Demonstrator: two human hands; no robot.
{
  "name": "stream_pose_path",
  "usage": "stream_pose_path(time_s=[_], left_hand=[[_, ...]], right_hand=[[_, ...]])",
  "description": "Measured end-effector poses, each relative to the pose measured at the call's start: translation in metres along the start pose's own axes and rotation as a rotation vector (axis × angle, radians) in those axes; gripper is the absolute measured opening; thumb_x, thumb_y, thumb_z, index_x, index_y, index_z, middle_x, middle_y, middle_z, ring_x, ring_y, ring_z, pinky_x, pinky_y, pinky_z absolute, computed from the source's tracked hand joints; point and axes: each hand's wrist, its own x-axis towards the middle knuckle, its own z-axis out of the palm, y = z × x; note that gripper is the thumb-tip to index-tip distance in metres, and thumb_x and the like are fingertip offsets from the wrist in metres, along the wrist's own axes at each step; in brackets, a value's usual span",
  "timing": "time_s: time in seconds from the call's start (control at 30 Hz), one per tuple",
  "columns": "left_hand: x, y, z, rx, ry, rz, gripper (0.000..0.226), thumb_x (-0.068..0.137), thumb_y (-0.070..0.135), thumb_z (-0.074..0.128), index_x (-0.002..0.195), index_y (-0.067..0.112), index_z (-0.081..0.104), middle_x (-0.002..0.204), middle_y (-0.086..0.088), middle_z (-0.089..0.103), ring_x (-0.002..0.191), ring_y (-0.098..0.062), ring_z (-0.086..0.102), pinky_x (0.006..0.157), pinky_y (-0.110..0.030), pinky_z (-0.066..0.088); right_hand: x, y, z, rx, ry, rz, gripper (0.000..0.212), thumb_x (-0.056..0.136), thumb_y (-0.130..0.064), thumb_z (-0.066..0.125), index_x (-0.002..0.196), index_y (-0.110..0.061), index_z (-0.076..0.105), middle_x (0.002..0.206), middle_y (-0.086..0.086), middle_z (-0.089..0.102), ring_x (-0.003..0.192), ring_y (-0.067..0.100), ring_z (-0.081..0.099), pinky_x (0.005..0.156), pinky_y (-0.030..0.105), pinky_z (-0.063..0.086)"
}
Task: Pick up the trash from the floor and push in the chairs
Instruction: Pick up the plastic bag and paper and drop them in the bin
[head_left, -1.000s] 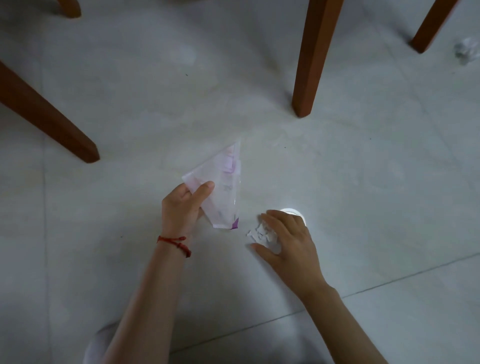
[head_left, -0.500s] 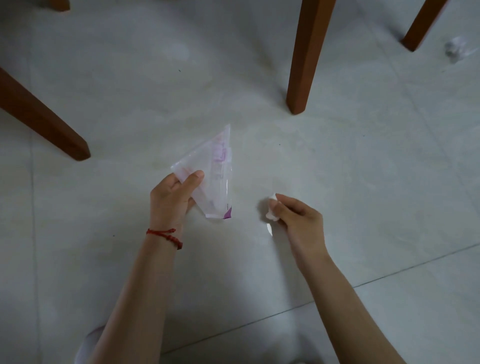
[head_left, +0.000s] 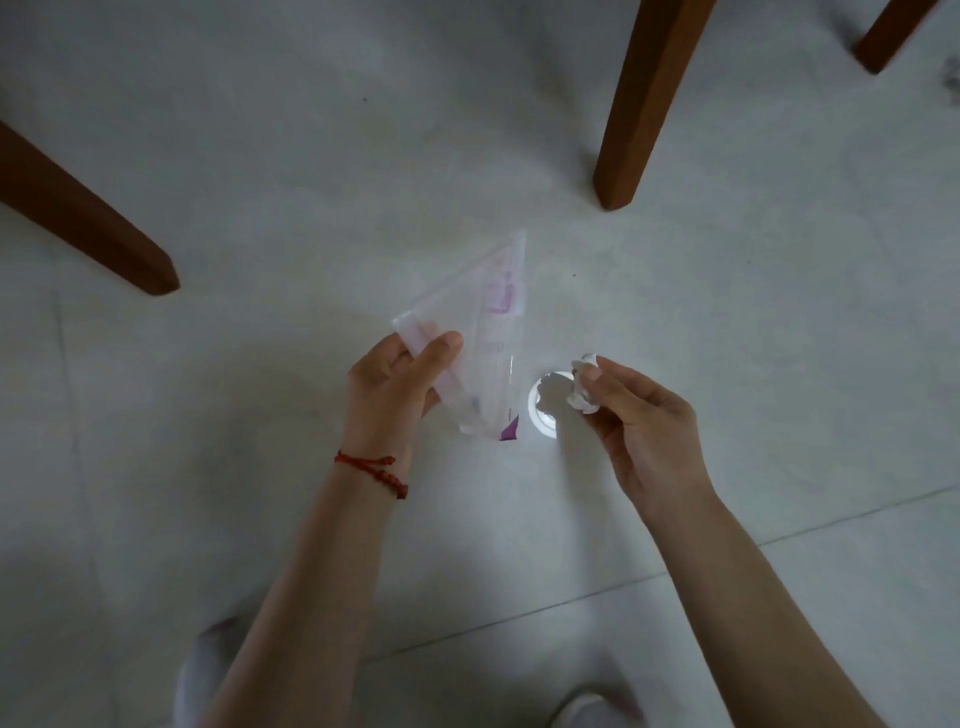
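Observation:
My left hand (head_left: 395, 387) grips a clear plastic bag (head_left: 485, 343) with purple print by its near-left edge, thumb on top, and holds it above the pale tile floor (head_left: 260, 156). My right hand (head_left: 641, 421) pinches a small crumpled white paper wad (head_left: 584, 387) between thumb and fingertips, lifted off the floor just right of the bag. A bright round light spot (head_left: 545, 410) lies on the floor between bag and wad. Another crumpled paper scrap (head_left: 951, 78) lies on the floor at the far right edge.
Three brown wooden chair legs stand on the floor: one slanting in from the left (head_left: 88, 228), one upright right of centre at the top (head_left: 639, 109), one at the top right corner (head_left: 891, 36). My shoe toes (head_left: 587, 709) show at the bottom edge.
My right hand closed on the paper wad on the floor and has lifted it, moving right and up. My left hand kept hold of the bag; the view shifted slightly.

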Motion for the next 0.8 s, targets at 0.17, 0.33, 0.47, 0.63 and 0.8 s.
stream_pose_path(time_s=[0.17,0.33,0.47,0.63,0.8], left_hand=[[-0.026,0.027,-0.006,0.032,-0.019,-0.046,0.003,0.08,0.01,0.064,0.083,0.009,0.066,0.081,-0.009,0.064,0.078,-0.02,0.06,0.071,-0.03,0.055],[-0.063,0.067,-0.02,-0.031,0.007,-0.09,0.002,0.08,0.01,0.064,0.08,0.011,0.065,0.082,-0.01,0.063,0.073,-0.018,0.062,0.058,-0.024,0.055],[-0.103,0.102,-0.028,-0.05,0.032,-0.112,0.002,0.08,0.011,0.064,0.081,0.012,0.065,0.085,-0.01,0.064,0.075,-0.017,0.063,0.07,-0.029,0.057],[-0.15,0.154,-0.033,-0.032,0.05,-0.119,0.008,0.08,0.011,0.064,0.086,0.007,0.065,0.092,-0.014,0.064,0.081,-0.02,0.063,0.07,-0.027,0.058],[-0.192,0.218,-0.029,0.002,0.032,-0.114,0.007,0.081,0.011,0.064,0.087,0.009,0.065,0.09,-0.011,0.064,0.081,-0.018,0.062,0.072,-0.027,0.056]], right_hand=[[-0.025,-0.032,0.019,0.009,0.024,0.03,0.017,0.077,-0.004,0.068,0.093,0.0,0.068,0.073,0.001,0.072,0.069,0.011,0.065,0.069,0.022,0.053],[-0.068,-0.06,0.042,-0.013,-0.014,0.014,0.017,0.078,-0.003,0.067,0.094,0.001,0.067,0.069,0.006,0.065,0.057,0.012,0.057,0.067,0.021,0.051],[-0.111,-0.083,0.053,-0.042,-0.027,0.032,0.015,0.078,-0.003,0.067,0.092,0.001,0.068,0.069,0.006,0.063,0.058,0.012,0.055,0.068,0.021,0.051],[-0.166,-0.126,0.07,-0.03,0.007,0.066,0.011,0.076,-0.002,0.068,0.086,-0.005,0.07,0.084,0.014,0.063,0.068,0.014,0.061,0.067,0.02,0.053],[-0.224,-0.178,0.091,-0.047,0.027,0.062,0.02,0.076,-0.002,0.069,0.096,0.0,0.068,0.087,0.011,0.068,0.07,0.012,0.064,0.068,0.019,0.054]])
